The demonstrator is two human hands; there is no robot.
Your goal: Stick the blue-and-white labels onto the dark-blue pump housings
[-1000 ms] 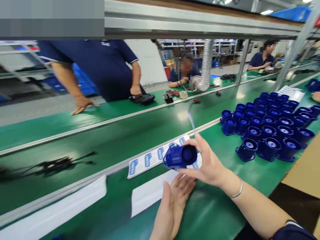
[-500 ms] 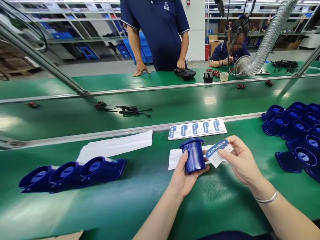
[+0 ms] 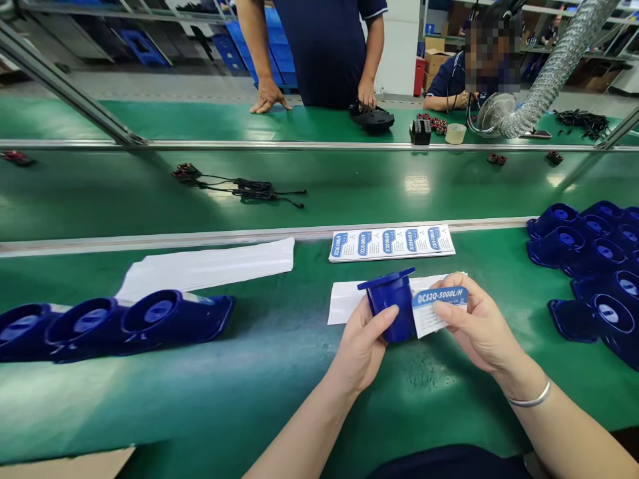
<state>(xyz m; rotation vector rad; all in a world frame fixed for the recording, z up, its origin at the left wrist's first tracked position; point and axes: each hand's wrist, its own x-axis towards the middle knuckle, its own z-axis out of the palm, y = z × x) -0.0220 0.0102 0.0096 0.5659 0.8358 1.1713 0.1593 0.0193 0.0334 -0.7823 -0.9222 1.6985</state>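
Observation:
My left hand (image 3: 360, 339) is wrapped round a dark blue plastic housing (image 3: 390, 294), a cup shape with a wide flange tilted at its top. Between the thumb and fingers of my right hand (image 3: 476, 326) is a blue and white label (image 3: 430, 315) printed DC52Q-5000L/H. Its left edge meets or overlaps the right side of the housing; I cannot tell whether it is stuck down. Behind both hands lies a white backing strip (image 3: 344, 303), partly hidden. Farther back is a stack of label sheets (image 3: 392, 243) with several labels in a row.
Several blue housings (image 3: 154, 316) lie in a row at left, near white paper (image 3: 214, 267). More housings (image 3: 606, 250) crowd the right. Black cables (image 3: 252, 189) lie beyond the metal rail. A person (image 3: 322, 53) stands opposite; another sits beside a duct hose (image 3: 559, 73).
The housing has turned and tilted in my left hand. My right hand has levelled the label and brought it against the housing's side. The view has tipped downward.

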